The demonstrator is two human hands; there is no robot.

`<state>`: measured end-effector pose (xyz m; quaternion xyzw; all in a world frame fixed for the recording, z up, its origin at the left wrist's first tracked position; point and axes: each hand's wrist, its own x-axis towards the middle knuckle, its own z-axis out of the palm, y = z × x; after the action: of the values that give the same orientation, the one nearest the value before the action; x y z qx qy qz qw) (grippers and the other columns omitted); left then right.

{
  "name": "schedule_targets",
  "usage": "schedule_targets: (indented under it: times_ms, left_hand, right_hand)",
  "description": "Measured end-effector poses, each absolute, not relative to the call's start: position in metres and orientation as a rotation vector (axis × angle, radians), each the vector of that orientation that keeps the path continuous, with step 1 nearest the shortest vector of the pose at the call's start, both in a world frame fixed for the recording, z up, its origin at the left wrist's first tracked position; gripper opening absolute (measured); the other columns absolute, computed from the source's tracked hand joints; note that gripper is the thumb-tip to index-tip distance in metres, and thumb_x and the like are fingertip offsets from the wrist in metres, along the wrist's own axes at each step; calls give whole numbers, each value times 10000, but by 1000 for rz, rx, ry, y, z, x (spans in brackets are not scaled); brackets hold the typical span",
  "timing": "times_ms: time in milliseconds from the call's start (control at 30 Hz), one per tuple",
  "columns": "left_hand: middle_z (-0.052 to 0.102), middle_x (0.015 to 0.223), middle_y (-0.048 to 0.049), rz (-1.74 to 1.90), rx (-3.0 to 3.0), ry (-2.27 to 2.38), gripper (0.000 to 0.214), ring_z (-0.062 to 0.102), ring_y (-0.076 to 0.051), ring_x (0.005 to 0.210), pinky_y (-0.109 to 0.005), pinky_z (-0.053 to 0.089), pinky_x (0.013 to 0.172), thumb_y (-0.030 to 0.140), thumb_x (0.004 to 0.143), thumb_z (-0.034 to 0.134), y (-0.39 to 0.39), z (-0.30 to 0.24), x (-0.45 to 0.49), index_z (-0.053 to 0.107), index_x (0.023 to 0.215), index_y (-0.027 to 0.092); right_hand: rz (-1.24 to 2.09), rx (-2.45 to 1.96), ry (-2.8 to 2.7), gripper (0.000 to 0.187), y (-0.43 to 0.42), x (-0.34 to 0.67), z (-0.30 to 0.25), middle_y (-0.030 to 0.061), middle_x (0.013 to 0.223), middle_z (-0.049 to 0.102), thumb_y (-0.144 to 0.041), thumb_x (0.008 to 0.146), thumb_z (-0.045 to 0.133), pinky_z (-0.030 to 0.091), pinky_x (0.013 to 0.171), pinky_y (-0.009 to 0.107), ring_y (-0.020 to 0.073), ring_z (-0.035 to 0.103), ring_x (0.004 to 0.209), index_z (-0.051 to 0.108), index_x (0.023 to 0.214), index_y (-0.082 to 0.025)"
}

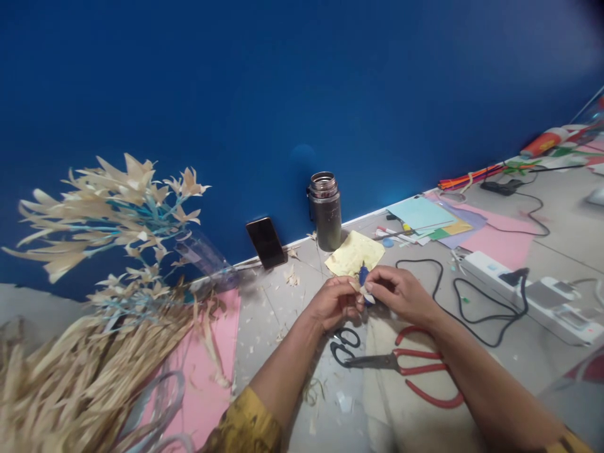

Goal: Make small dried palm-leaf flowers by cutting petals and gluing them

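Observation:
Close together over the floor, my two hands work at a small pale husk-like petal piece (368, 298). Its lower part is pinched in the fingers of my left hand (334, 301). The fingertips of my right hand (399, 292) close on its other side. Just behind the fingers is a blue tool (363, 274), perhaps a glue gun, partly hidden by my hands. It rests by a crumpled yellow sheet (356, 251). Below my hands lie red-handled scissors (419, 363) and smaller black-handled scissors (348, 340), overlapping.
A dark flask (326, 217) and a leaning phone (267, 242) stand by the blue wall. Pale handmade flowers (136, 201) and dried husks (89, 358) fill the left. On the right are a power strip (533, 296), black cable (491, 343) and coloured paper (419, 217). Scraps litter the floor.

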<state>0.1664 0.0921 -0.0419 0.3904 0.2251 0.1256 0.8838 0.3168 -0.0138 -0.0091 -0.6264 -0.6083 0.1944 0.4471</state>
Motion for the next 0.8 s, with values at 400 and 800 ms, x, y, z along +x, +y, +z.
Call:
schedule_targets:
  times_ms: [400,800]
  left_hand:
    - [636,645,-45,155,832,438,265,609,-128,502,-155,294,376,254,665,794,95,-45,164,617,817,128]
    - [618,661,-30,155,776,413,284,591,-97,515,-137,293,371,231,668,851,94,-46,163,612,767,115]
  right_hand:
    - [534,-1609,-1466,193,-14,320,-8,-7,650,648,-303,863,580,384,566,250,132,524,582,665,734,-188]
    - [784,-1555,-1225,280,-13,322,-3,-30,539,542,-428,812,644,375,505,248,119,456,514,650,690,-177]
